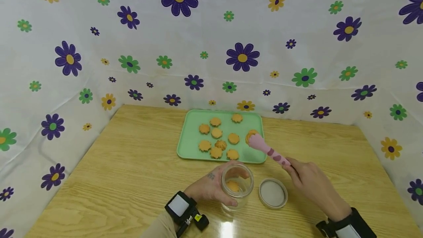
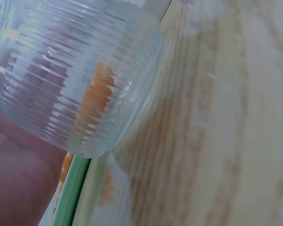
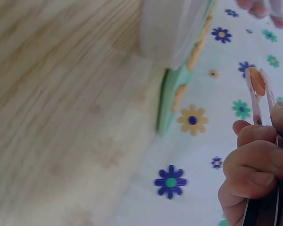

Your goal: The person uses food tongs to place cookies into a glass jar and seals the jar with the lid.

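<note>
A clear ribbed glass jar [image 1: 245,196] stands uncapped on the table. My left hand [image 1: 209,186] grips it round the side, and one flower-shaped cookie [image 1: 233,186] shows inside. In the left wrist view that same cookie [image 2: 96,99] appears through the ribbed glass [image 2: 132,84]. With my right hand [image 1: 312,180] I hold pink spotted tongs [image 1: 261,145] by their handle end. Their tips pinch another cookie [image 1: 252,133] over the right side of the tray; the right wrist view shows this cookie [image 3: 257,81] between the two tips, raised above the tray.
A green tray [image 1: 187,144] with several cookies [image 1: 216,133] lies beyond the jar. The round jar lid [image 1: 273,193] rests on the wooden table [image 1: 125,179], right of the jar. Flower-printed cloth [image 1: 205,32] walls in the back and both sides.
</note>
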Demonstrator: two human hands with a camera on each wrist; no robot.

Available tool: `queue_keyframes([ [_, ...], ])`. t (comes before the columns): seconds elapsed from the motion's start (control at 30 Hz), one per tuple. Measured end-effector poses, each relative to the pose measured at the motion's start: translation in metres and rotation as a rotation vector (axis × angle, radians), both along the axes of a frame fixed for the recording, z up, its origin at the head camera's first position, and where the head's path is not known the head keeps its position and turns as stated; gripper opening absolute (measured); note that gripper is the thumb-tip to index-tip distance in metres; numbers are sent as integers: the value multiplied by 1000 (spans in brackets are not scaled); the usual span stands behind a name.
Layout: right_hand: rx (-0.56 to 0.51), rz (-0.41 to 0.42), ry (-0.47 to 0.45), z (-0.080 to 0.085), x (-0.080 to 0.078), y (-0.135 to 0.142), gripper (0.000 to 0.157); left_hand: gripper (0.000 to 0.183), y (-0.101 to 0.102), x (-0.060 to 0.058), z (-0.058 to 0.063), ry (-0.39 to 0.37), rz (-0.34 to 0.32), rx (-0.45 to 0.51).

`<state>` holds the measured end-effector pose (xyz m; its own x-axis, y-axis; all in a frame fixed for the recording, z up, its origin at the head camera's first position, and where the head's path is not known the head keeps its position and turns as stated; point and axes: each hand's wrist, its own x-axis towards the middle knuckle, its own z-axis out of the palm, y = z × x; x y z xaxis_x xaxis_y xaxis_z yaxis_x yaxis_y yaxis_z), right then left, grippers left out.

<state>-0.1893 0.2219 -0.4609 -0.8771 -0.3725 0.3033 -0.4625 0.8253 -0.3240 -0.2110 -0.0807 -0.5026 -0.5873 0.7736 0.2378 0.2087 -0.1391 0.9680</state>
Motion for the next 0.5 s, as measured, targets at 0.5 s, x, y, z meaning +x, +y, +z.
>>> queue_keyframes([
  [0.5,-9,128,202,25,45,0,25,82,2,2,10,-36,-9,5],
])
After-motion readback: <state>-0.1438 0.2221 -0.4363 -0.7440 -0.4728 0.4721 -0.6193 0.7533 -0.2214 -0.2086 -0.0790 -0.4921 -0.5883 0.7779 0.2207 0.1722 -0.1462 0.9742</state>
